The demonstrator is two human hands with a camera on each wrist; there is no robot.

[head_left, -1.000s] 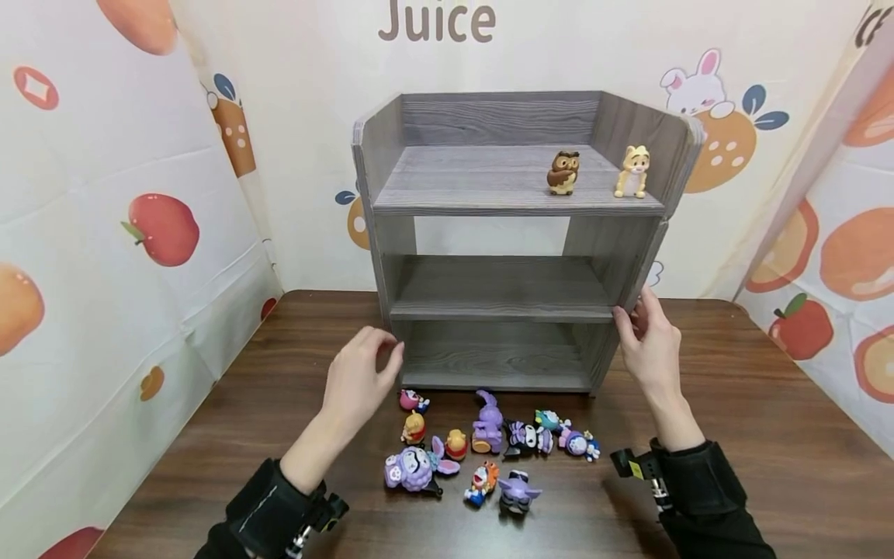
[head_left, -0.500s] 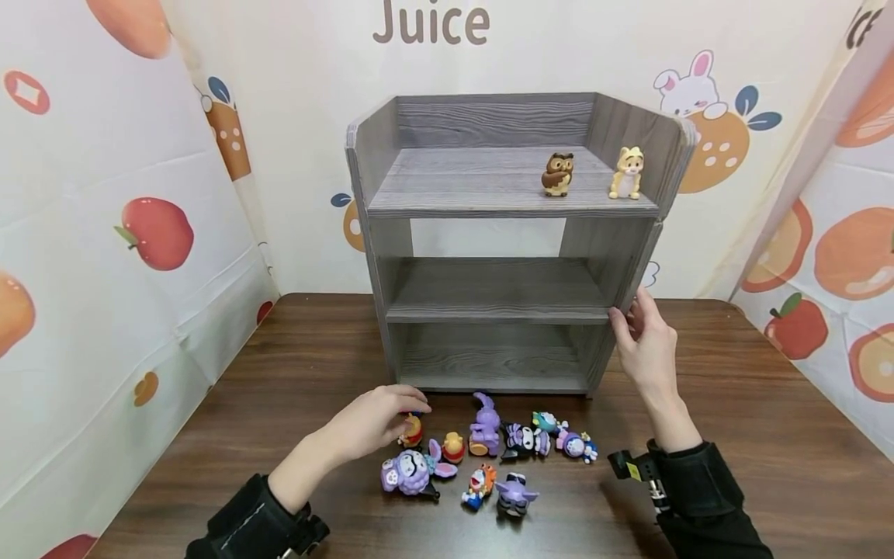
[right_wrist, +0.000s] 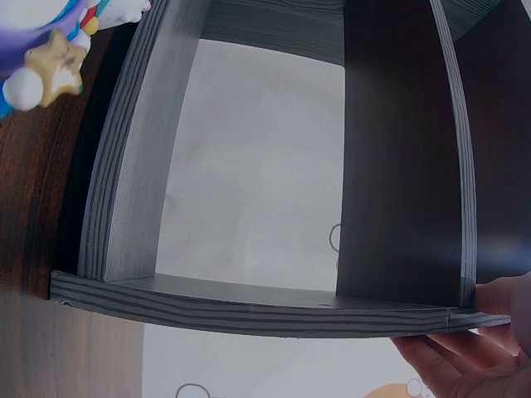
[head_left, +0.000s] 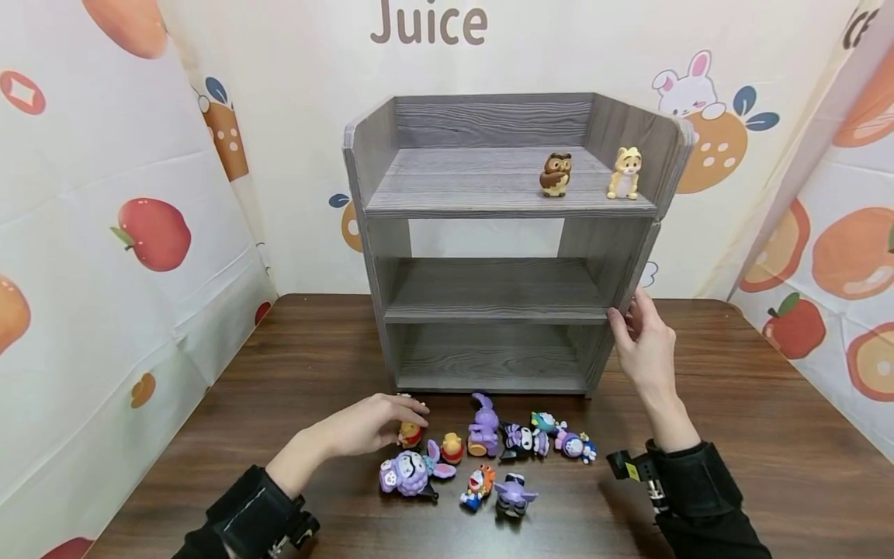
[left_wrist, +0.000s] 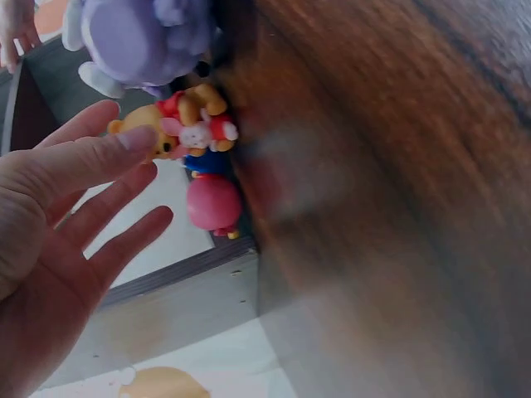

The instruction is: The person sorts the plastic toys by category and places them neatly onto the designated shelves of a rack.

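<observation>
Brown wood-grain table (head_left: 775, 411): yellow bear figurine (head_left: 410, 435), red top.

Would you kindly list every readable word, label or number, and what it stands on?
"Juice": brown print on the white fruit-patterned backdrop.
Brown letters at the backdrop's upper right: incomplete, not clearly readable.
No readable text on the grey wood-grain shelf or small colourful figurines.

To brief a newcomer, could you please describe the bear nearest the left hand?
From the gray shelf, look to the table before its left corner. The yellow-and-red bear there, unlike the second bear rightward, is right by the left hand.
</observation>
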